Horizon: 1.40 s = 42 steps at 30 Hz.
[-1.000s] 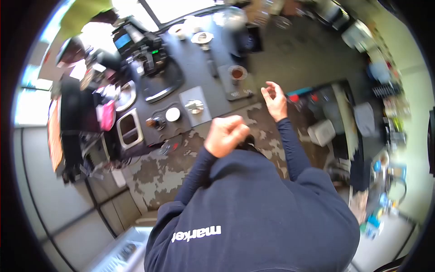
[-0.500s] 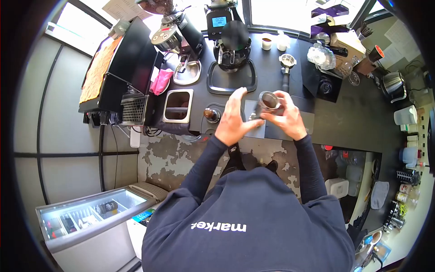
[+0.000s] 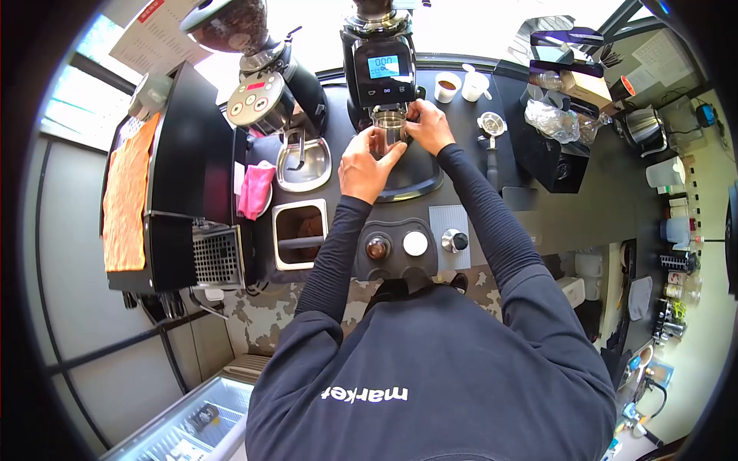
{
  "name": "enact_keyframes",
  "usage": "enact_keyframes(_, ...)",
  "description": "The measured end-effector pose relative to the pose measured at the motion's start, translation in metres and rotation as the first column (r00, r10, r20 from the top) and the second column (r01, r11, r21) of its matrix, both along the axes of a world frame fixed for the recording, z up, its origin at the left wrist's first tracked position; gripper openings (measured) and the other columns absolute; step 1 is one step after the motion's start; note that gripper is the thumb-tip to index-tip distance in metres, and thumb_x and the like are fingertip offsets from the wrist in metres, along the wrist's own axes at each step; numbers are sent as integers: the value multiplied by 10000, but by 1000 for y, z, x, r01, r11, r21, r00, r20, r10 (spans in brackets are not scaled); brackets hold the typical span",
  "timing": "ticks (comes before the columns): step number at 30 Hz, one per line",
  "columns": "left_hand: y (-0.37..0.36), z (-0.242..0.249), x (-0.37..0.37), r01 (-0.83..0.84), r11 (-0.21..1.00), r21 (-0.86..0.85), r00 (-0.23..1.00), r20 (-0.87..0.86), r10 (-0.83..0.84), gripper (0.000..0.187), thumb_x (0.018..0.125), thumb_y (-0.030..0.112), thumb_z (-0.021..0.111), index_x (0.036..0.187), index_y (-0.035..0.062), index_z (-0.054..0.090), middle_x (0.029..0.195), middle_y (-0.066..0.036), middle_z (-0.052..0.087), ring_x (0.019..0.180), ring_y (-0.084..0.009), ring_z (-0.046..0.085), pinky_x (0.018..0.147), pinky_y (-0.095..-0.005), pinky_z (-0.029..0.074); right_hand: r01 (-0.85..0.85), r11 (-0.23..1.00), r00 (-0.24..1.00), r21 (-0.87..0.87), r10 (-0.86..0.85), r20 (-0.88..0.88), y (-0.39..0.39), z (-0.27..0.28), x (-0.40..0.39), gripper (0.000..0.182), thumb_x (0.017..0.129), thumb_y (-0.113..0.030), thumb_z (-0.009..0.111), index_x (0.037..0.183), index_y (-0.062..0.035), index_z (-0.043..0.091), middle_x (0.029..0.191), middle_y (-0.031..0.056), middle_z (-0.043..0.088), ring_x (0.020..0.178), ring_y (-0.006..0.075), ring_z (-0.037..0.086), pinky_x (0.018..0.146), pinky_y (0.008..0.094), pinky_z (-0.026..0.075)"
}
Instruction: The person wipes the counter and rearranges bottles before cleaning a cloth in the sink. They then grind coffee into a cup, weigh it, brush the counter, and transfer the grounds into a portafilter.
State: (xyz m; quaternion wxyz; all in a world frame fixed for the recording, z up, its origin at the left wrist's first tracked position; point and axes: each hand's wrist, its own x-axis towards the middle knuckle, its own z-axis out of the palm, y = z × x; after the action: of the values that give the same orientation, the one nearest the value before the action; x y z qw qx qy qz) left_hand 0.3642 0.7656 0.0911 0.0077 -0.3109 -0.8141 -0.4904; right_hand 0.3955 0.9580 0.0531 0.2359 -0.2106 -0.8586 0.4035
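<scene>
At the grinder (image 3: 380, 69) with the lit display, my left hand (image 3: 367, 165) has its thumb and fingers around a clear cup (image 3: 390, 132) held beneath the spout. My right hand (image 3: 430, 124) is closed at the cup's right side, close to the grinder's body; its fingertips are partly hidden. Below both hands lies the grinder's black tray (image 3: 419, 180). A portafilter (image 3: 492, 134) rests to the right, its handle toward me. Nearer me, a black tamping mat (image 3: 396, 261) bears a brown-topped tamper (image 3: 377, 247) and a round white item (image 3: 415, 243).
A second grinder (image 3: 260, 100) stands left, beside a metal tray (image 3: 305, 170). A knock box (image 3: 299, 265), a pink cloth (image 3: 255, 190) and an espresso machine (image 3: 178, 169) are further left. Two white cups (image 3: 447, 87) stand behind the portafilter. Plastic wrap (image 3: 552, 121) lies at right.
Both hands have moved forward from above the near counter to the grinder, bringing the cup under its spout. The view has shifted, and the tamping mat now shows uncovered.
</scene>
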Motion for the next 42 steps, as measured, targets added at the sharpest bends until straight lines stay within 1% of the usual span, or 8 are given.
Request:
enact_keyframes(2, 4, -4, -4, -37, 999, 11, 998, 44, 36, 491, 765, 333, 894, 1042, 24, 632, 867, -108, 731, 817, -252, 717, 761, -367, 564, 47, 999, 999, 23, -47, 16, -1, -2, -12, 173, 790, -156, 722, 860, -35, 619, 913, 178, 663, 877, 392, 663, 774, 461, 526)
enact_keyframes(5, 9, -4, -11, -56, 998, -20, 995, 85, 58, 600, 748, 376, 898, 1128, 52, 567, 938, -146, 733, 895, -318, 729, 776, -417, 567, 128, 987, 985, 97, -138, 101, 0, 6, -21, 132, 824, -143, 671, 882, -39, 614, 943, 180, 667, 928, 418, 659, 792, 475, 528)
enact_keyframes(7, 12, -8, -13, -98, 994, -38, 995, -39, 96, 586, 753, 384, 894, 1116, 54, 574, 984, -153, 729, 899, -332, 723, 780, -430, 566, 149, 982, 982, 120, -161, 102, -5, 15, -19, 116, 830, -131, 650, 902, -48, 614, 963, 160, 675, 940, 413, 663, 800, 479, 532)
enact_keyframes(11, 12, -8, -13, -97, 993, -73, 995, -8, 97, 587, 755, 396, 887, 1121, 58, 576, 1001, -154, 722, 902, -342, 715, 775, -436, 560, 110, 972, 988, 206, -129, 85, -4, 16, -12, 169, 814, -154, 682, 951, -76, 623, 957, 129, 670, 928, 391, 672, 800, 484, 539)
enact_keyframes(13, 12, -5, -15, -86, 994, -74, 996, 3, 87, 601, 752, 392, 895, 1122, 33, 588, 1002, -157, 732, 913, -325, 725, 796, -417, 564, 7, 963, 993, 269, -39, 115, -1, 19, -10, 211, 800, -162, 703, 979, -89, 620, 965, 114, 670, 936, 380, 676, 805, 483, 543)
enact_keyframes(22, 10, -1, -16, -71, 990, -123, 997, -26, 68, 606, 737, 376, 910, 1105, 9, 598, 998, -157, 732, 939, -311, 723, 823, -407, 554, 35, 967, 990, 254, -69, 123, 1, 18, -12, 292, 754, -193, 762, 980, -83, 614, 975, 106, 673, 932, 376, 679, 797, 487, 544)
enact_keyframes(39, 11, -4, -15, -70, 992, -101, 997, -39, 66, 610, 740, 368, 910, 1101, 3, 580, 998, -178, 726, 944, -333, 718, 835, -419, 549, -27, 967, 991, 253, -7, 133, 13, 16, -10, 290, 782, -230, 763, 930, -75, 568, 945, 116, 643, 927, 378, 668, 777, 475, 536)
enact_keyframes(42, 12, -8, -16, -73, 995, -63, 995, -70, 69, 575, 752, 386, 893, 1106, 44, 596, 990, -168, 707, 912, -349, 700, 802, -438, 546, -13, 960, 990, 279, -28, 140, 10, 21, -13, 293, 779, -228, 767, 932, -76, 568, 968, 117, 652, 945, 378, 670, 783, 474, 536)
